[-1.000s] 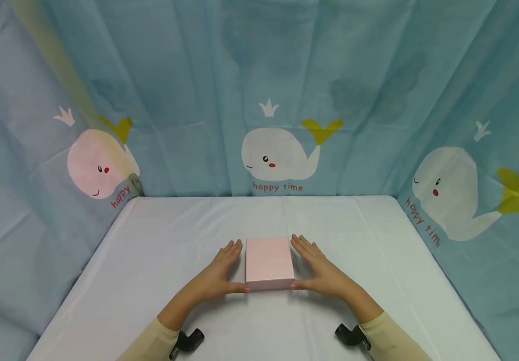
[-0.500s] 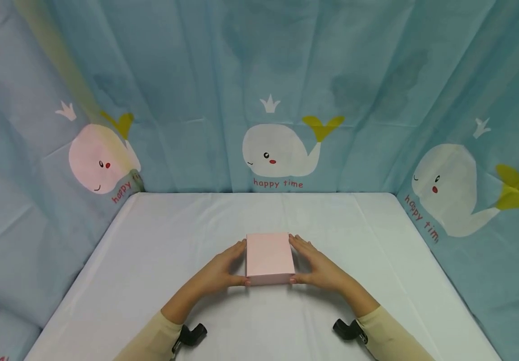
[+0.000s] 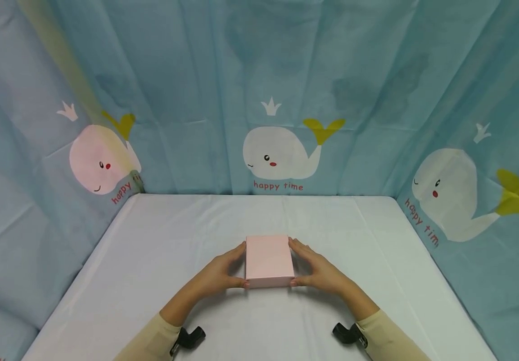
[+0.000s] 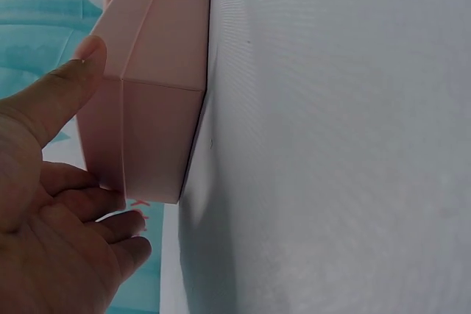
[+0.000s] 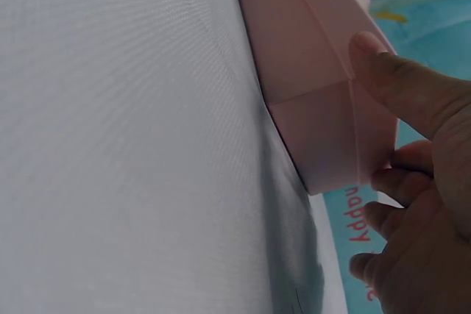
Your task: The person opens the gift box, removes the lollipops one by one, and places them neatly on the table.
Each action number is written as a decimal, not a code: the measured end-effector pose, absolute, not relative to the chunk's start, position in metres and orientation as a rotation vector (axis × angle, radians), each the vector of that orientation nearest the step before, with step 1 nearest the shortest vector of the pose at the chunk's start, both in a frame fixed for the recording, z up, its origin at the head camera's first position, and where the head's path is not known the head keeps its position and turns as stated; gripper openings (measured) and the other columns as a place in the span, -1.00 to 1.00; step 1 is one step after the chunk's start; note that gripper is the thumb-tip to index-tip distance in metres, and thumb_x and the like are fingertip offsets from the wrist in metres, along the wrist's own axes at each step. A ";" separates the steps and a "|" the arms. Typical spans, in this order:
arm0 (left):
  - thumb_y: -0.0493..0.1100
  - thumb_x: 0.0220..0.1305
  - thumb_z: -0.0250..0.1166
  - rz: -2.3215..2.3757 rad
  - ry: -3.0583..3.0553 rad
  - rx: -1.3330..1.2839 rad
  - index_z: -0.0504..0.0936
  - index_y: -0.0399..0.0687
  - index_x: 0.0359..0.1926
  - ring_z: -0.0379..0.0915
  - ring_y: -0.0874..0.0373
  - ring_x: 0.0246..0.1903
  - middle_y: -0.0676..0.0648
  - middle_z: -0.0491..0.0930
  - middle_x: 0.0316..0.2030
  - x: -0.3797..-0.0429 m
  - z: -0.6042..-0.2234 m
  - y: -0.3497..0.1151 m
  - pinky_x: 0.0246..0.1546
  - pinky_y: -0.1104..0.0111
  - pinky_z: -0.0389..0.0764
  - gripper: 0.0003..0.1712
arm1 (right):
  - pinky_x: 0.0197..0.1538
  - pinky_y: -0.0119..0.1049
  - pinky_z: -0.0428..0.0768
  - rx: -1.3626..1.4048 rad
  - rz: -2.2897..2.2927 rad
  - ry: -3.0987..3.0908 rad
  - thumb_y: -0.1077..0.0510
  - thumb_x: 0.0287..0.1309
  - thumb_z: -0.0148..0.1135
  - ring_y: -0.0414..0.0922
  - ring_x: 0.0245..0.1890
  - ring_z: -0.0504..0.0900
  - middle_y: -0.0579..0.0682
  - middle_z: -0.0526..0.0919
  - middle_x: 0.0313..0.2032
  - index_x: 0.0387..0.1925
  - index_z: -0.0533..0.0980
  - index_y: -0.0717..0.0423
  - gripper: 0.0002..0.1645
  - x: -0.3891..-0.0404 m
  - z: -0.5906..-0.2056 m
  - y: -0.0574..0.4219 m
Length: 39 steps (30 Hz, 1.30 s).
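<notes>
Left hand (image 3: pixel 216 273) grips one side of the pink box (image 3: pixel 268 256): my thumb presses at the near corner and my first fingertips meet the side toward the far corner. My right hand (image 3: pixel 322 271) mirrors this hold on the opposite side. On each hand, thumb and fingers are spread along the box's side, with the last two fingers clear of it. Contact is at the lid (image 4: pixel 103 130), whose lower edge forms a seam around the box above the base (image 4: pixel 162 137).

Box position: flat on the white tablecloth (image 3: pixel 174 220), centred between my hands, lid uppermost and on. A black device (image 3: pixel 192 338) is fitted at my left beige sleeve (image 3: pixel 149 338); a matching unit (image 3: pixel 348 333) is fitted at my right. Behind the table hangs a blue curtain (image 3: pixel 187 75) printed with whales (image 3: pixel 277 153) and "happy time".
</notes>
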State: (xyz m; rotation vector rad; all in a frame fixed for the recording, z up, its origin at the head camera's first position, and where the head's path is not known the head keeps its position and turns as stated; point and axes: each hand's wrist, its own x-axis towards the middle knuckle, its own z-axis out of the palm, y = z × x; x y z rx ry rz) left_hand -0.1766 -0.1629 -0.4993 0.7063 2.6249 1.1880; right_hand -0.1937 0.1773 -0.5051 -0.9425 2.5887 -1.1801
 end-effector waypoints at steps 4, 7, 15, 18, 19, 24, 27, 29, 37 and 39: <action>0.22 0.00 0.60 1.191 2.620 0.711 0.02 -0.08 0.63 -0.02 -0.13 0.57 -0.16 0.03 0.60 -0.177 -0.500 -0.163 0.55 -0.03 0.13 0.34 | 0.61 0.12 -0.05 -0.936 -1.185 2.598 -0.09 -0.04 0.61 0.17 0.61 -0.02 0.03 0.05 0.61 0.62 0.06 0.02 0.31 -0.193 -0.505 0.177; 0.21 0.00 0.60 1.193 2.615 0.704 0.02 -0.06 0.63 -0.03 -0.13 0.57 -0.15 0.03 0.60 -0.178 -0.501 -0.164 0.55 -0.03 0.14 0.34 | 0.62 0.08 -0.06 -0.928 -1.188 2.594 -0.08 -0.03 0.62 0.12 0.62 -0.03 -0.03 0.05 0.62 0.62 0.07 0.02 0.30 -0.193 -0.506 0.177; 0.19 0.00 0.61 1.202 2.601 0.676 0.03 -0.06 0.63 -0.03 -0.14 0.57 -0.15 0.04 0.59 -0.177 -0.499 -0.164 0.54 -0.06 0.14 0.33 | 0.61 0.12 -0.04 -0.930 -1.221 2.584 -0.08 -0.04 0.62 0.16 0.61 -0.02 -0.06 0.06 0.61 0.61 0.10 0.03 0.29 -0.193 -0.507 0.177; 0.19 -0.01 0.61 1.198 2.604 0.668 0.03 -0.05 0.63 -0.03 -0.14 0.57 -0.15 0.04 0.59 -0.177 -0.498 -0.164 0.55 -0.05 0.14 0.33 | 0.61 0.13 -0.04 -0.933 -1.225 2.585 -0.09 -0.03 0.62 0.17 0.61 -0.02 -0.04 0.06 0.61 0.61 0.10 0.03 0.28 -0.193 -0.508 0.177; 0.20 -0.01 0.60 1.199 2.604 0.668 0.03 -0.04 0.63 -0.03 -0.14 0.57 -0.15 0.04 0.60 -0.177 -0.498 -0.164 0.55 -0.05 0.13 0.33 | 0.61 0.13 -0.04 -0.936 -1.226 2.586 -0.09 -0.03 0.61 0.17 0.61 -0.02 -0.03 0.06 0.61 0.61 0.10 0.04 0.28 -0.193 -0.508 0.177; 0.21 0.01 0.58 1.229 2.584 0.669 0.00 0.01 0.64 -0.06 -0.15 0.58 -0.15 0.00 0.60 -0.179 -0.500 -0.165 0.55 -0.07 0.10 0.33 | 0.61 0.16 -0.04 -0.927 -1.249 2.576 -0.10 -0.01 0.60 0.18 0.61 -0.03 -0.04 0.05 0.62 0.61 0.09 0.01 0.27 -0.193 -0.508 0.176; 0.21 0.02 0.56 1.253 2.564 0.672 -0.02 0.05 0.64 -0.08 -0.15 0.58 -0.14 -0.02 0.61 -0.179 -0.501 -0.165 0.55 -0.08 0.09 0.32 | 0.60 0.18 -0.03 -0.922 -1.263 2.568 -0.10 -0.01 0.60 0.18 0.61 -0.04 -0.07 0.04 0.62 0.62 0.09 -0.01 0.27 -0.193 -0.507 0.176; 0.21 0.02 0.56 1.262 2.554 0.671 -0.03 0.06 0.64 -0.09 -0.14 0.59 -0.13 -0.03 0.61 -0.179 -0.501 -0.166 0.55 -0.08 0.09 0.32 | 0.61 0.17 -0.04 -0.921 -1.266 2.564 -0.09 0.00 0.60 0.17 0.61 -0.04 -0.09 0.03 0.62 0.62 0.08 -0.01 0.27 -0.193 -0.507 0.175; 0.19 0.05 0.55 1.297 2.526 0.664 -0.04 0.07 0.64 -0.12 -0.14 0.59 -0.12 -0.05 0.62 -0.178 -0.500 -0.167 0.56 -0.10 0.07 0.30 | 0.60 0.17 -0.04 -0.916 -1.272 2.558 -0.07 0.02 0.59 0.18 0.61 -0.05 -0.06 0.02 0.62 0.62 0.07 -0.02 0.25 -0.193 -0.507 0.175; 0.18 0.05 0.55 1.308 2.517 0.671 -0.04 0.06 0.65 -0.13 -0.14 0.59 -0.12 -0.06 0.62 -0.178 -0.498 -0.167 0.56 -0.10 0.06 0.30 | 0.60 0.18 -0.03 -0.913 -1.274 2.566 -0.08 0.02 0.59 0.20 0.61 -0.04 -0.04 0.03 0.62 0.62 0.07 -0.04 0.25 -0.193 -0.507 0.175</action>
